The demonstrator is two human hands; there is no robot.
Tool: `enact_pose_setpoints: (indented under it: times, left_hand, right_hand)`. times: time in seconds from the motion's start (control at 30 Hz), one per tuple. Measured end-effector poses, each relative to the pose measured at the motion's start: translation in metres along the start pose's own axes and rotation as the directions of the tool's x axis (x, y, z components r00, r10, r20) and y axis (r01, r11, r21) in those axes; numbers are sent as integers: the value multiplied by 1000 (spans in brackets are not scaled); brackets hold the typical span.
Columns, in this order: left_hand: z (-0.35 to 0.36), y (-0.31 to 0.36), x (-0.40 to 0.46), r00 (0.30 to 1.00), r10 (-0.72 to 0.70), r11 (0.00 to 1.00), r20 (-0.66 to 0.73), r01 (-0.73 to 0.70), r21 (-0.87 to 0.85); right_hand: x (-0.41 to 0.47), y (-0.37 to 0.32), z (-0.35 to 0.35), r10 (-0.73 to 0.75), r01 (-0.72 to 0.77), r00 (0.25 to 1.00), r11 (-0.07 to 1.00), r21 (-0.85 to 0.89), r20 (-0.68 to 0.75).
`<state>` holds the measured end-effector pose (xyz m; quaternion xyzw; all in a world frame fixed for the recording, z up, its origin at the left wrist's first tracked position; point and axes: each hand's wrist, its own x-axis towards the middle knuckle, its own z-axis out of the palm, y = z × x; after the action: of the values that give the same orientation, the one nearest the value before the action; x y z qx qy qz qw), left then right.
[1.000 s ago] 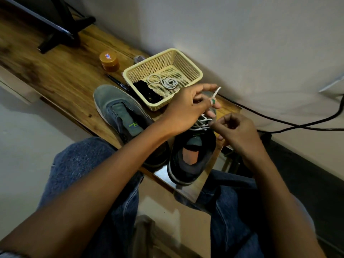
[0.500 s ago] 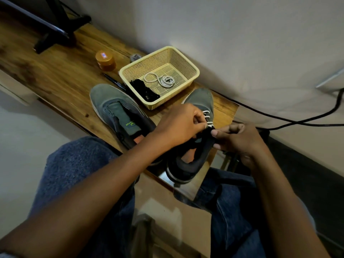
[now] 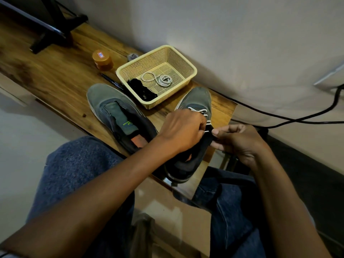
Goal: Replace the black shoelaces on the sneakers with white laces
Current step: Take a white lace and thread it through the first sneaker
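2 grey sneakers on wooden bench [image 3: 55, 75]. Right sneaker [image 3: 197, 103] at the near right corner, partly laced with white lace [image 3: 202, 113]; left hand [image 3: 183, 130] and right hand [image 3: 236, 140] pinch it at the eyelets. Left sneaker [image 3: 115, 112] unlaced. Basket [image 3: 186, 62] by far edge holds black laces [image 3: 142, 89] and coiled white lace [image 3: 160, 80].

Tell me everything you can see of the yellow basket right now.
The basket is pale yellow, rectangular, seemingly plastic, with perforated mesh walls and floor and a solid rolled rim. It sits upright on the wooden table near the wall, between the two sneakers' toes. Inside lie a coiled white lace and a heap of black laces. Neither hand touches it.
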<state>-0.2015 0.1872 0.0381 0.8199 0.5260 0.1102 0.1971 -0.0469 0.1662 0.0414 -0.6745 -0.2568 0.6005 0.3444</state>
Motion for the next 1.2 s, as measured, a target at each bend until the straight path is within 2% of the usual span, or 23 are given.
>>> enact_pose_setpoints:
  times: [0.3,0.53,0.77,1.0,1.2]
  left_hand:
    - [-4,5,1,996,89,989,16,-90,119]
    - [-1,1,0,997,78,997,17,-78,24]
    - [2,0,2,995,99,995,-29,-100,-14]
    - [7,-5,7,996,85,996,-41,-85,-2]
    - [12,-9,7,989,137,990,-54,-136,20]
  right_hand:
    - [-2,-1,0,-73,72,997,990,-124,-9]
    - [-6,-1,2,-169,158,985,961,-227,-31]
    - [-9,0,2,-321,303,947,853,-424,30]
    - [-13,1,-2,-345,340,937,867,-363,55]
    - [-8,3,-5,-301,302,952,910,-283,48]
